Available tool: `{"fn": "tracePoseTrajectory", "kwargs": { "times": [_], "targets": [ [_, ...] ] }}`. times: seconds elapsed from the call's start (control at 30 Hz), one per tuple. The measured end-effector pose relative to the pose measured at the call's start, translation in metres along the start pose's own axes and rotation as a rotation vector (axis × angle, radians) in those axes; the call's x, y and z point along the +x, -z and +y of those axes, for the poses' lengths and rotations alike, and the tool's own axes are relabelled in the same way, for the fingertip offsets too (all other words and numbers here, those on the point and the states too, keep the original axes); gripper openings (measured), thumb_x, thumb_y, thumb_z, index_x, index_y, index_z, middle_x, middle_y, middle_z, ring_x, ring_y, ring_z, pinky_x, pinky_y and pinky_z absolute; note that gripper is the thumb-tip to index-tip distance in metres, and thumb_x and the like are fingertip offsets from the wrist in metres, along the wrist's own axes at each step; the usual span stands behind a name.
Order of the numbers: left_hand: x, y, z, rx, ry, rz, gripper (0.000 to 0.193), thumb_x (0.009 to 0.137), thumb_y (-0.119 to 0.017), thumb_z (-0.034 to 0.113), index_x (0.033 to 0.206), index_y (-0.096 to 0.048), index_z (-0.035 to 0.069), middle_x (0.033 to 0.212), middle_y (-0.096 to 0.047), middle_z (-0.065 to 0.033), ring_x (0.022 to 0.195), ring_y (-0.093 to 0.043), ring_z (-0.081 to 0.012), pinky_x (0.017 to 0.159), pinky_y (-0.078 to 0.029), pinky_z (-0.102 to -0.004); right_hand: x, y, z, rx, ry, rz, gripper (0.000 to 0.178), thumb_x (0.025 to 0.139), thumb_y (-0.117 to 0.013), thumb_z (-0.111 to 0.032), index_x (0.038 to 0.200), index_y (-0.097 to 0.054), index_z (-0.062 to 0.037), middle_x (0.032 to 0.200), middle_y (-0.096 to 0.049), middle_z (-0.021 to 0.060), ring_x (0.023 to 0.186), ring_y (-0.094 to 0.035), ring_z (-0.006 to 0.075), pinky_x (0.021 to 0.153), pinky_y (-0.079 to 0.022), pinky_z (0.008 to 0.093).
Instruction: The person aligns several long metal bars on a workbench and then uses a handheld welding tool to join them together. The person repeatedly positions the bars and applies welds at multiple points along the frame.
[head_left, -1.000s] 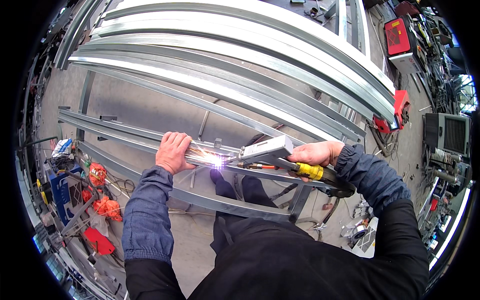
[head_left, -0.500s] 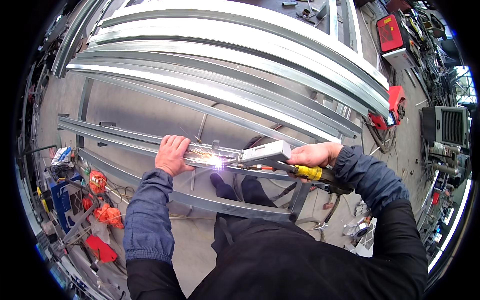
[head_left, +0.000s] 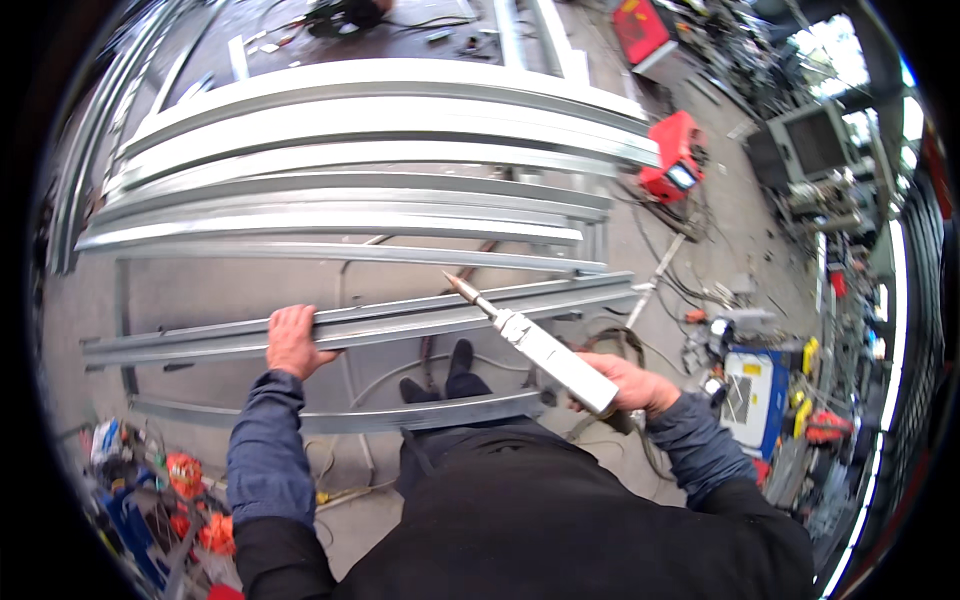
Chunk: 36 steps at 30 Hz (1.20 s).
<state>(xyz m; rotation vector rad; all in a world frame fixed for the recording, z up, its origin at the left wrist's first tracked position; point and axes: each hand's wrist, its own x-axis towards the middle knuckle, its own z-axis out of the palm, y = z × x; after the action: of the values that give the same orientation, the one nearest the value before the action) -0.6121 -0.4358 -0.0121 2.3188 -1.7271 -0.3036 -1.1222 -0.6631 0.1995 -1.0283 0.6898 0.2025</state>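
My left hand (head_left: 292, 342) is closed over a long galvanized steel channel (head_left: 430, 312) near its left part, thumb along the near side. In my right hand (head_left: 635, 385) is a white handheld welding torch (head_left: 558, 358). It slants up and to the left, and its copper-coloured nozzle tip shows over the far edge of the channel. No spark or arc glows at the tip. The fingers of my right hand are partly hidden behind the torch body. Nearer to me, a lower steel rail (head_left: 420, 411) of the frame runs in front of my legs.
Several long steel profiles (head_left: 380, 118) lie side by side beyond the channel. A red machine (head_left: 675, 157) stands at their right end, with cables on the floor. At the right is a blue-and-white machine (head_left: 750, 402); orange bags (head_left: 186, 474) lie at the lower left.
The bright arc and sparks have gone out. My right hand has lifted the torch off the channel and tilted its nozzle up. My left hand still holds the channel; the view has swung.
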Motion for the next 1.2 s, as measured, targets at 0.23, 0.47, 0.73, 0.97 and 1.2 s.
{"fn": "tracePoseTrajectory", "kwargs": {
  "times": [0.23, 0.47, 0.73, 0.97, 1.2],
  "targets": [
    [-0.002, 0.007, 0.031, -0.018, -0.067, -0.021, 0.111, 0.061, -0.103, 0.035, 0.155, -0.051, 0.007, 0.151, -0.057, -0.0164, 0.146, -0.051, -0.0358, 0.129, -0.031, -0.0534, -0.093, -0.033, 0.061, -0.188, 0.241, 0.324, 0.056, 0.119, -0.049, -0.017, 0.173, -0.038, -0.0029, 0.164, -0.055, 0.0093, 0.152, -0.05, 0.02, 0.125, -0.04, 0.0365],
    [0.05, -0.018, 0.254, -0.103, -0.326, -0.012, 0.114, 0.07, -0.101, 0.035, 0.163, -0.044, 0.002, 0.165, -0.047, -0.0194, 0.158, -0.04, -0.0381, 0.135, -0.026, -0.0521, -0.136, 0.036, 0.103, -0.707, 0.316, 0.524, 0.062, 0.117, -0.052, -0.045, 0.169, -0.043, -0.0113, 0.135, -0.062, 0.0202, 0.126, -0.062, 0.0377, 0.111, -0.049, 0.0437],
    [0.128, -0.111, 0.457, -0.061, -0.096, -0.211, 0.094, 0.077, -0.087, 0.033, 0.156, -0.05, -0.003, 0.157, -0.054, -0.02, 0.153, -0.044, -0.0385, 0.133, -0.027, -0.057, -0.196, 0.168, 0.119, -0.753, 0.189, 0.531, 0.06, 0.114, -0.054, -0.043, 0.165, -0.048, -0.0119, 0.127, -0.07, 0.0229, 0.121, -0.067, 0.0435, 0.105, -0.054, 0.0503],
    [0.129, -0.103, 0.536, -0.194, -0.279, 0.055, 0.088, 0.079, -0.086, 0.027, 0.153, -0.051, -0.005, 0.156, -0.053, -0.0219, 0.152, -0.045, -0.0417, 0.134, -0.028, -0.0545, -0.225, 0.251, 0.144, -0.727, 0.135, 0.548, 0.06, 0.114, -0.055, -0.046, 0.163, -0.052, -0.0121, 0.129, -0.071, 0.0226, 0.121, -0.067, 0.0443, 0.105, -0.054, 0.0497],
    [0.179, -0.137, 0.599, 0.155, -0.316, -0.162, 0.103, 0.079, -0.094, 0.043, 0.158, -0.047, -0.004, 0.154, -0.058, -0.0203, 0.153, -0.048, -0.0386, 0.137, -0.022, -0.0556, -0.236, 0.277, 0.135, -0.728, 0.054, 0.462, 0.063, 0.113, -0.058, -0.052, 0.165, -0.051, -0.0167, 0.117, -0.069, 0.0228, 0.111, -0.068, 0.0443, 0.099, -0.054, 0.0512]
  ]
}}
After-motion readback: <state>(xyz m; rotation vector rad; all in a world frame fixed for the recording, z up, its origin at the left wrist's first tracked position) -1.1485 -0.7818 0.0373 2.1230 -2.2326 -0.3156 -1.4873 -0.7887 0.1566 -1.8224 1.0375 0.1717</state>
